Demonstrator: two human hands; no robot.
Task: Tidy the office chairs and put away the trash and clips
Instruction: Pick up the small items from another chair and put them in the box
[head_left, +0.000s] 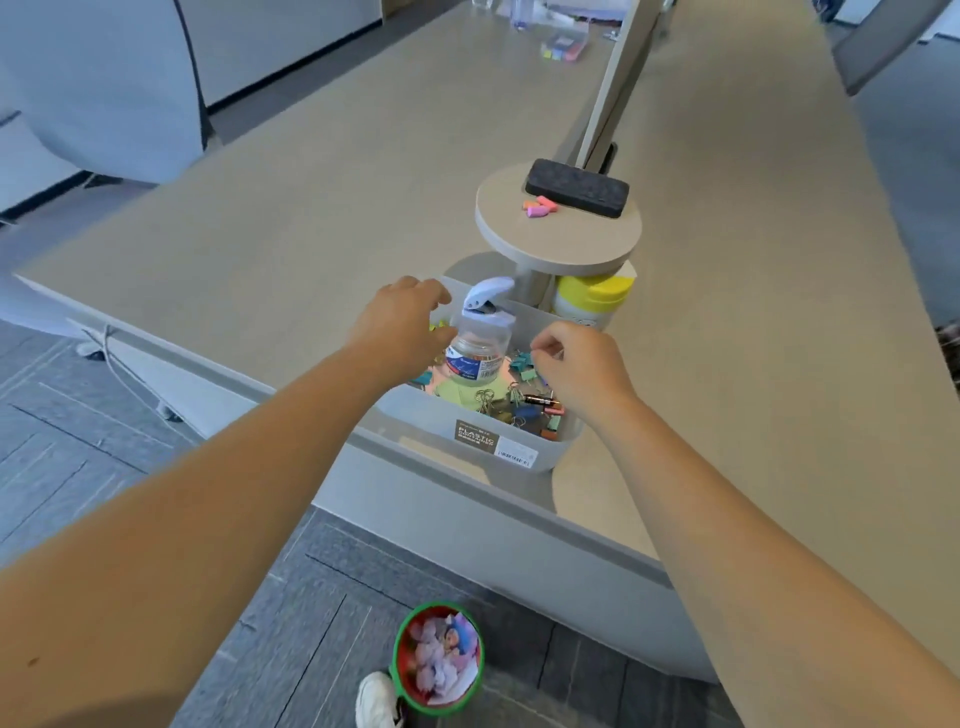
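A grey plastic container (470, 436) stands at the desk's near edge. It holds several coloured binder clips (524, 400), a clear spray bottle (475, 348) and a yellow-lidded tub (592, 301). My left hand (400, 322) hovers over the container's left side beside the bottle, fingers curled; what it holds is hidden. My right hand (576, 364) is above the clips with thumb and forefinger pinched together, perhaps on a small clip. On the floor below stands a small round bin (439, 657) with a green rim, filled with crumpled paper.
A round shelf (558, 234) over the container carries a black eraser (576, 187) and small pink pieces (540, 205). A divider panel (618, 88) runs down the long beige desk (311, 208). A grey office chair (104, 88) stands far left. My white shoe (376, 699) is beside the bin.
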